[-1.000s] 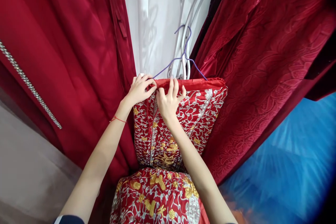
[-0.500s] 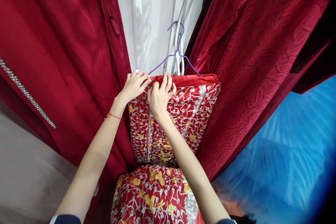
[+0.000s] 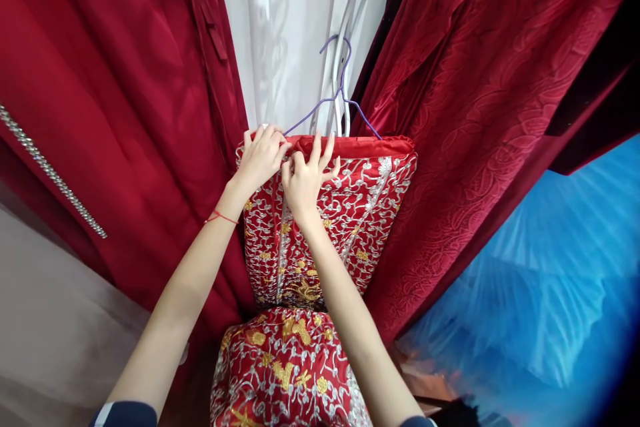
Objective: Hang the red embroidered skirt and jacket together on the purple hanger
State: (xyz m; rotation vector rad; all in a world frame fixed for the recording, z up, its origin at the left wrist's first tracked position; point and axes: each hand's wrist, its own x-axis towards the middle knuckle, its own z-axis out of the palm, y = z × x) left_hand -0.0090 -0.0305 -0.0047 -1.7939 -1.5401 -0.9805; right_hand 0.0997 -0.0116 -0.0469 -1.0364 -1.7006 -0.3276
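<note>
We look down at our two hands, which meet at the top edge of the skirt [image 3: 345,213], a red cloth with silver and gold embroidery. The skirt hangs folded over the hanger [image 3: 336,97], a thin purple wire one, and its plain red band lies along the hanger bar, so the weight is carried there and not by us.

Our left hand [image 3: 261,159] is at the left corner of the band. Its fingers [image 3: 274,140] are curled together and pinch the edge of the cloth, it seems to keep that corner from sliding off the bar. Our right hand [image 3: 305,180] is just beside it, touching it at the thumb side. Thumb and first finger are closed on the band, while the other fingers are spread and lie flat on the cloth, which holds the fold smooth.

A lower part of the same embroidered cloth [image 3: 285,367] is near our body, between our forearms. On the left wrist there is a thin red thread [image 3: 220,217].

Around the skirt hang other garments: a smooth red dress [image 3: 110,113] on the left, a patterned red robe [image 3: 475,133] on the right, and a white curtain [image 3: 280,33] behind the hanger. At the lower right we see a blue surface [image 3: 540,293].
</note>
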